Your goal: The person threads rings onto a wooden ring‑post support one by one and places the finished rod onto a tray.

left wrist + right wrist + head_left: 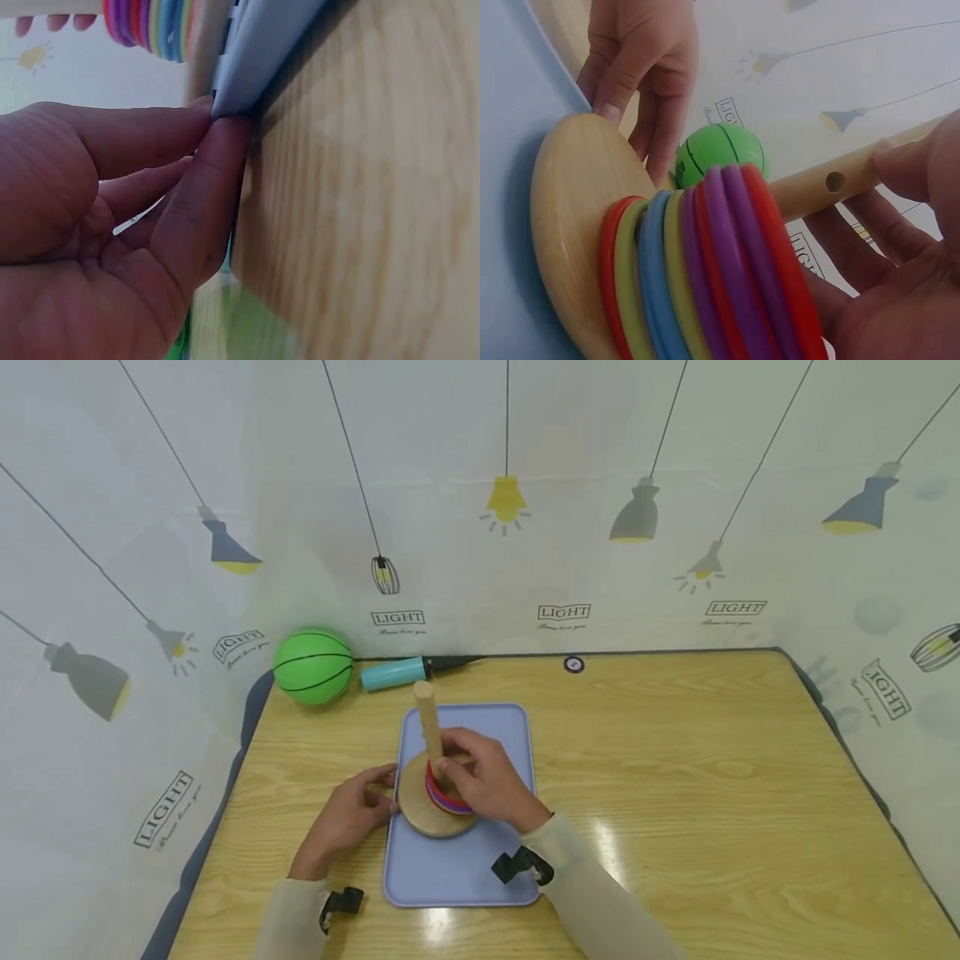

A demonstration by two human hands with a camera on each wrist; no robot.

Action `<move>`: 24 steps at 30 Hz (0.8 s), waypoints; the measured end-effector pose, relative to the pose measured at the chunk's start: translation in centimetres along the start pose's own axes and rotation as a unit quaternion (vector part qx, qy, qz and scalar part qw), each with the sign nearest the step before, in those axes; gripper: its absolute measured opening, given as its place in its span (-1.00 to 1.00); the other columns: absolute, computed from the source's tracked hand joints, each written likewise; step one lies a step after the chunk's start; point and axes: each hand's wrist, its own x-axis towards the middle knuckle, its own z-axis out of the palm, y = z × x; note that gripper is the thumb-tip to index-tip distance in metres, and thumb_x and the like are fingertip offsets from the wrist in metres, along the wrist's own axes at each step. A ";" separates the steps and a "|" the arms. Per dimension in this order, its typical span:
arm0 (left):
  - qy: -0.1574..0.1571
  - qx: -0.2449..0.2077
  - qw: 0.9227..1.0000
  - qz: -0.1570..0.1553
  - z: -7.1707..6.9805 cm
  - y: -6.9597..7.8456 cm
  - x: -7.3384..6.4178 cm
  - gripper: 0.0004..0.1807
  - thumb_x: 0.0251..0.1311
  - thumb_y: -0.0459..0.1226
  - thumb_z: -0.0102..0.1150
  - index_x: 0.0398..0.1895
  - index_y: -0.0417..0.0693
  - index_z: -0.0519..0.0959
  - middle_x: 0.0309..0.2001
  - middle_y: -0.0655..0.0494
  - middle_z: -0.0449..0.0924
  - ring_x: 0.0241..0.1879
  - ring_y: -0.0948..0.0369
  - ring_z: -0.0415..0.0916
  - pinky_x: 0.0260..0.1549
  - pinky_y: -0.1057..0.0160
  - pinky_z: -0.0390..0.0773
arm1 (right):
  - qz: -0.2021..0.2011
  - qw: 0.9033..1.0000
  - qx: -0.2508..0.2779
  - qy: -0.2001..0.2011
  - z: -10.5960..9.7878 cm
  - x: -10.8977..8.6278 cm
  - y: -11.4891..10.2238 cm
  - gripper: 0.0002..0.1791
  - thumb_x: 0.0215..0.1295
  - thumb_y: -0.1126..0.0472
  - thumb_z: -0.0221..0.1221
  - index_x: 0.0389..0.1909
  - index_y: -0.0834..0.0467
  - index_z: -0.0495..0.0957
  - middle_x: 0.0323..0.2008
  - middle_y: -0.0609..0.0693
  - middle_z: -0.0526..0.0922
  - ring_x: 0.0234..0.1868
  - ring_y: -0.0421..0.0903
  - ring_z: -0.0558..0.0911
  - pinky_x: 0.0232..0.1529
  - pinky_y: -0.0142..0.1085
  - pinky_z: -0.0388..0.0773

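A wooden ring stacker stands on a blue tray (442, 877): a round base (422, 814) with an upright post (427, 718). Several colored rings (731, 255), red, purple, yellow-green and blue, sit round the post's lower part. My right hand (491, 777) holds the post just above the rings, thumb on one side and fingers on the other, as the right wrist view shows. At the tray's left edge, my left hand (345, 818) pinches the rim between thumb and fingers, close beside the base. The right hand hides part of the rings in the head view.
A green ball (312, 666) rests at the table's back left corner. Beside it lies a turquoise and black hand pump (393, 674). A small round sticker (573, 664) is near the back edge. Printed sheeting (465, 568) encloses the wooden table (675, 777) behind and at the sides.
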 end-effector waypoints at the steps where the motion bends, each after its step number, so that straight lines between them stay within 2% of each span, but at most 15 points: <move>1: 0.001 0.002 1.000 -0.003 0.0 0.0 0.0 -0.32 0.33 -0.44 0.30 0.52 -0.15 0.42 0.25 -0.20 0.59 -0.03 0.08 0.72 -0.14 0.23 0.68 | -0.004 1.000 -0.001 -0.001 0.1 0.0 0.1 -0.68 0.49 0.39 0.23 0.20 0.21 0.64 0.00 0.14 0.77 0.06 -0.02 0.73 -0.06 -0.27 0.73; 6: 0.004 0.001 1.000 -0.011 0.0 0.3 0.0 -0.33 0.31 -0.44 0.31 0.51 -0.14 0.44 0.24 -0.20 0.60 -0.04 0.09 0.72 -0.15 0.23 0.69 | -0.027 1.000 -0.015 0.000 0.4 -0.2 0.4 -0.69 0.48 0.36 0.25 0.19 0.22 0.65 -0.03 0.17 0.76 0.03 -0.02 0.74 -0.07 -0.30 0.73; 14: 0.008 0.001 1.000 -0.010 0.2 0.6 -0.1 -0.32 0.27 -0.46 0.34 0.48 -0.17 0.46 0.22 -0.19 0.60 -0.07 0.09 0.73 -0.20 0.31 0.63 | 0.004 1.000 -0.007 -0.015 0.1 -0.5 0.0 -0.69 0.52 0.29 0.25 0.21 0.21 0.65 0.00 0.14 0.76 0.06 -0.07 0.75 -0.03 -0.30 0.73; 19: 0.012 0.006 1.000 -0.012 0.1 0.6 -0.1 -0.32 0.27 -0.45 0.35 0.48 -0.15 0.46 0.21 -0.18 0.60 -0.07 0.09 0.73 -0.19 0.30 0.62 | 0.015 0.999 -0.007 -0.028 -0.3 -0.6 -0.5 -0.67 0.54 0.26 0.23 0.25 0.20 0.63 0.07 0.16 0.74 0.12 -0.02 0.74 0.04 -0.30 0.71; 22: 0.015 0.016 1.000 -0.012 0.0 0.5 -0.2 -0.32 0.25 -0.45 0.37 0.47 -0.15 0.47 0.19 -0.17 0.62 -0.09 0.12 0.72 -0.18 0.30 0.62 | 0.017 1.000 -0.013 -0.020 -0.9 -1.0 -0.6 -0.65 0.54 0.26 0.23 0.26 0.21 0.63 0.11 0.14 0.74 0.16 0.03 0.73 0.10 -0.24 0.70; 24: 0.017 0.027 0.999 -0.009 0.0 0.4 -0.3 -0.33 0.24 -0.44 0.38 0.46 -0.16 0.48 0.17 -0.16 0.64 -0.11 0.15 0.73 -0.18 0.29 0.62 | 0.010 0.999 -0.035 -0.007 -1.7 -1.4 -0.5 -0.65 0.52 0.26 0.25 0.24 0.23 0.64 0.10 0.13 0.75 0.12 0.05 0.74 0.08 -0.17 0.71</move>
